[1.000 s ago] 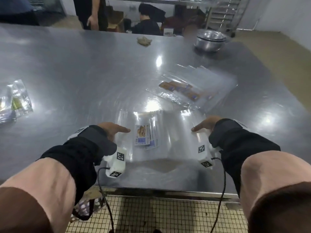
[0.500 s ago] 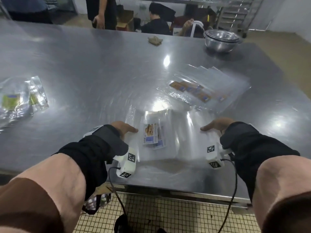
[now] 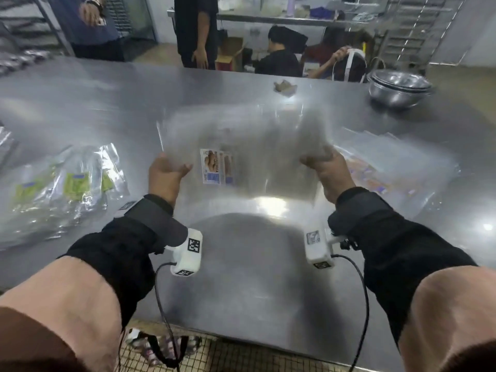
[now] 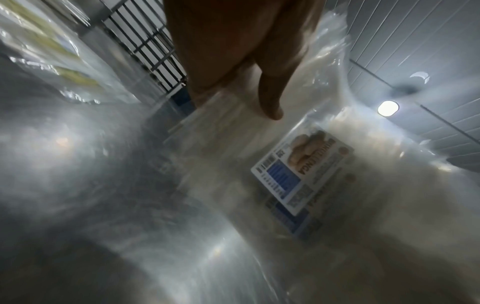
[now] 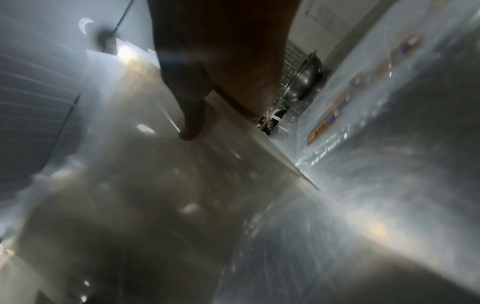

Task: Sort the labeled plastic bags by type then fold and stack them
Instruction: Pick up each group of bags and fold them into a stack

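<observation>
Bags of clear plastic, a small bunch with a printed label on the front one, hang lifted off the steel table between both hands, blurred at their upper edge. Largest in view is that table. On its left lies a heap of green-labelled bags; on its right, a flat spread of orange-labelled bags. Two stacked metal bowls stand at the far right corner, and a crumpled scrap lies near the far edge. The left hand pinches the bunch's left side, thumb in front. The right hand pinches the right side the same way
</observation>
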### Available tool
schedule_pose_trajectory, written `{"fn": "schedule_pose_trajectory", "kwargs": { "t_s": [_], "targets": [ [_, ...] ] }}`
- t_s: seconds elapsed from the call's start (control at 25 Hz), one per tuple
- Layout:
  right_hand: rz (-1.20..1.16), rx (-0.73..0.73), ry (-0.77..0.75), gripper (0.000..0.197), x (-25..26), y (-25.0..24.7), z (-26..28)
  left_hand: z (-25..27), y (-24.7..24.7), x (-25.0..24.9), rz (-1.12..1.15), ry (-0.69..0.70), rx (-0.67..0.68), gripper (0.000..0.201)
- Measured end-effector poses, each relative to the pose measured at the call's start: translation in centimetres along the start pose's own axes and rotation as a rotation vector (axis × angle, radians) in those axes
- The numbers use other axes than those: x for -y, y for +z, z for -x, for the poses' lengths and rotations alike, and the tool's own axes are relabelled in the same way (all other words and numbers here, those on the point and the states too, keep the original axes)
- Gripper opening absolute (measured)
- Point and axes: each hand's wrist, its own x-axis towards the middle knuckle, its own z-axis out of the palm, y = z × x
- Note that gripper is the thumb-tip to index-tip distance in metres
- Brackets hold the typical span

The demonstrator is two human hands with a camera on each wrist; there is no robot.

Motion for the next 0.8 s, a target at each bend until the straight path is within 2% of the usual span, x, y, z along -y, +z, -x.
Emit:
{"fn": "schedule_pose_trajectory", "kwargs": {
  "t_s": [0.08, 0.16, 0.24, 0.4, 0.48, 0.56, 0.64, 0.72, 0.8],
  "targets": [
    [-0.105, -0.003, -0.051, 0.033, -0.4, 1.8, -0.4, -1.9, -1.9, 0.2, 0.030, 0.061, 0.006, 0.039],
    [-0.075, 0.072, -0.052, 0.039, -1.9, 3.5, -0.5, -3.2, -3.7, 1.6, -0.001, 0.049, 0.071, 0.049],
    [-0.030, 0.097, -0.005, 0.046, -4.0, 5.0, -0.3, -3.7, -5.1, 4.0, -0.036, 0.027, 0.105, 0.049],
    [-0.122, -0.081, -0.025, 0.028, -5.5, 7.0, -0.9, -4.2, -5.7, 5.6, -0.004, 0.059, 0.076, 0.034],
    [-0.147, -0.089, -0.064, 0.026, -5.1, 7.5, -1.1, -4.6, -5.9, 5.3, -0.003, 0.091, 0.053, 0.036],
    [-0.118, -0.005, -0.094, 0.032, -4.7, 7.2, -1.0, -5.0, -6.5, 4.7, -0.010, 0.104, 0.095, 0.051],
    [-0.004, 0.090, -0.076, 0.041, -4.5, 6.5, -1.0, -5.4, -7.4, 4.5, -0.039, 0.071, 0.229, 0.069],
    [0.051, 0.111, -0.043, 0.047, -4.7, 5.8, -1.0, -5.5, -7.9, 4.4, -0.090, 0.038, 0.301, 0.063],
    [0.073, 0.067, -0.016, 0.044, -5.3, 5.8, -1.0, -5.5, -7.7, 4.5, -0.079, 0.033, 0.282, 0.049]
  ]
}}
